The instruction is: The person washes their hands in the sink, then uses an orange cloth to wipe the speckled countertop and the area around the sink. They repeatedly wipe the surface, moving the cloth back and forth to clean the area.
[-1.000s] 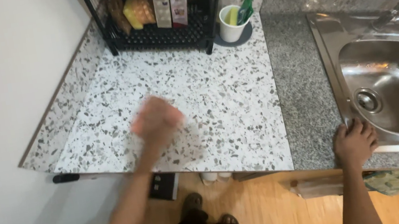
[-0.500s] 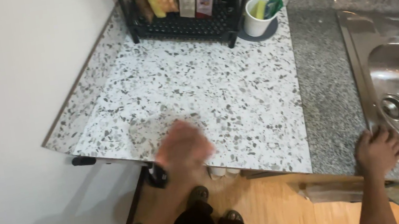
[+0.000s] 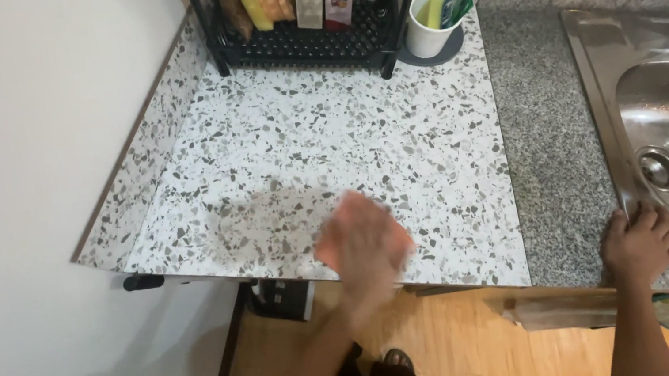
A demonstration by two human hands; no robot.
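Speckled terrazzo-patterned countertop is taking up most of the view, and the left hand is pressing down on its near edge, blurred with motion. Something pinkish-orange, probably a cleaning cloth, seems to be lying under the palm; the blur is hiding whether the fingers are spread flat or curled around it, so I cannot tell their exact state. Just left of the hand, a duller, faintly streaked patch is showing on the surface, which I am reading as freshly wiped and damp. The far part of the patterned top, up toward the rack, is looking dry and even, so by my judgement the wiping is covering the near strip and the far and right stretches are not yet done.

The right hand is resting on the near left corner of the stainless steel sink, fingers bent over the rim and holding nothing else, as if bracing the body. Between the two hands, a band of darker grey granite counter is running from near to far.

At the far edge, a black wire rack is holding sponges and small packets, and a white cup with a sponge and something green in it is standing just right of it.
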